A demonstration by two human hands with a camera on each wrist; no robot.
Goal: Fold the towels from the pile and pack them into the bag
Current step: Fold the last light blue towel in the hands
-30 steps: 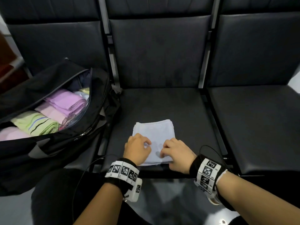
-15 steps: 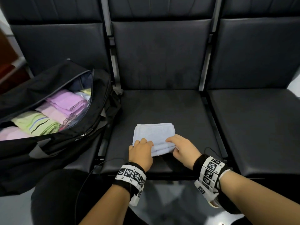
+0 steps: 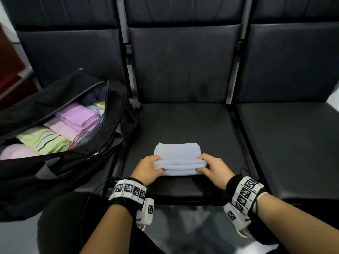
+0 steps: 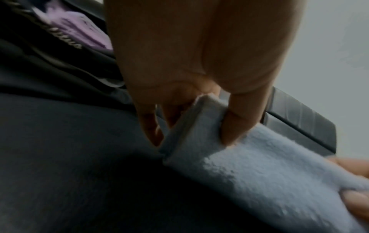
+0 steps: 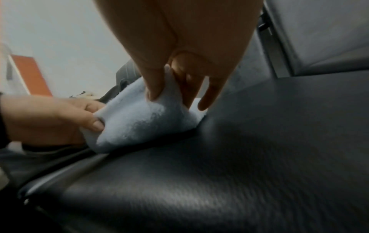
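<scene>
A pale blue towel (image 3: 178,154) lies folded on the middle black seat (image 3: 183,125). My left hand (image 3: 149,168) pinches its near left corner, thumb on top and fingers underneath, as the left wrist view shows on the towel (image 4: 259,173). My right hand (image 3: 212,168) pinches the near right corner of the towel (image 5: 139,119). The near edge is lifted off the seat and doubled towards the far edge. An open black bag (image 3: 77,153) sits on the left seat, holding folded purple, pink and green towels (image 3: 45,142).
The right seat (image 3: 293,143) is bare black vinyl. Seat backs (image 3: 183,61) rise behind. Metal frame bars separate the seats. My dark-clothed knee (image 3: 64,226) is at lower left, below the bag.
Both hands went from pressing on the towel's near part to pinching its near corners, and lifted that edge up and away from me. The view shifted slightly.
</scene>
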